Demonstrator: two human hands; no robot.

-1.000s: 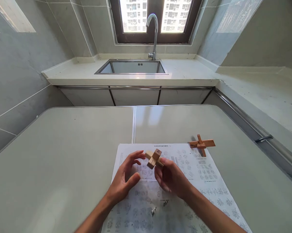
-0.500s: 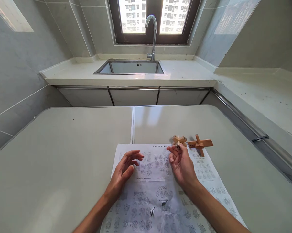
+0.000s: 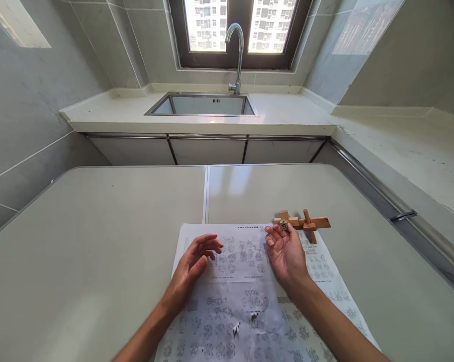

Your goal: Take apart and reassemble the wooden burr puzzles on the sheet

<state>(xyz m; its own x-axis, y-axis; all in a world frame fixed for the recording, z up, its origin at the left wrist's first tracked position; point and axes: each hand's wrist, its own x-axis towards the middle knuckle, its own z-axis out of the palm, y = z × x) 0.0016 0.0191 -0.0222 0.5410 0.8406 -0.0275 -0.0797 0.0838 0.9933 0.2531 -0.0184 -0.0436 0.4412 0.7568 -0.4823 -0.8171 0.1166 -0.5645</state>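
Observation:
At the far right edge of the printed sheet (image 3: 234, 296), my right hand (image 3: 288, 251) pinches a light wooden interlocking puzzle (image 3: 284, 217) between thumb and fingertips, palm turned up. A dark round mark shows on the puzzle's near end. Close beside it, a browner cross-shaped wooden puzzle (image 3: 310, 224) lies at the sheet's far right corner; I cannot tell if the two touch. My left hand (image 3: 197, 256) is over the left part of the sheet, fingers spread and bent, holding nothing. Rows of small line drawings cover the paper, which has two small torn spots.
The sheet lies on a pale table (image 3: 98, 241) with a seam (image 3: 206, 193) down its middle. Beyond the table's far edge are a white counter (image 3: 287, 113), a sink (image 3: 204, 105) and a tall faucet (image 3: 240, 55). Another counter (image 3: 407, 146) runs along the right.
My right hand has shifted slightly right with the light wooden puzzle, which is turned and now nearer the brown cross-shaped one. My left hand is almost unchanged.

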